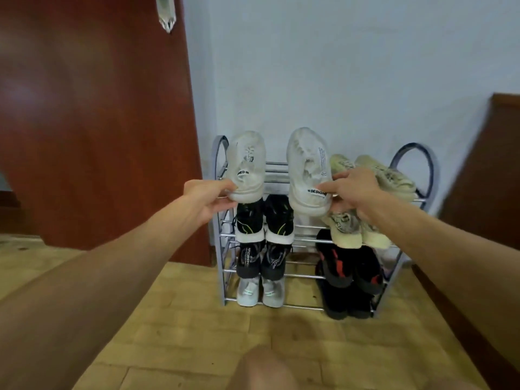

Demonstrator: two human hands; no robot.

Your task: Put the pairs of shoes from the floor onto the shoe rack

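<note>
A metal shoe rack (225, 266) with several tiers stands against the wall. My left hand (208, 198) grips the heel of a white sneaker (247, 164), toe pointing away, over the left end of the top tier. My right hand (354, 190) holds the heel of the matching white sneaker (308, 170) over the middle of the top tier. Both shoes sit at the height of the top bars; I cannot tell if they rest on them. A beige pair (394, 175) lies on the top tier at the right, partly behind my right hand.
Lower tiers hold black sneakers (264, 218), a second beige pair (354, 232), dark grey shoes (261, 260), black-and-red shoes (349, 266) and a white pair (260, 291). A red-brown door (98, 122) stands at the left, dark wooden furniture (492, 178) at the right, tan floor tiles (183, 333) below.
</note>
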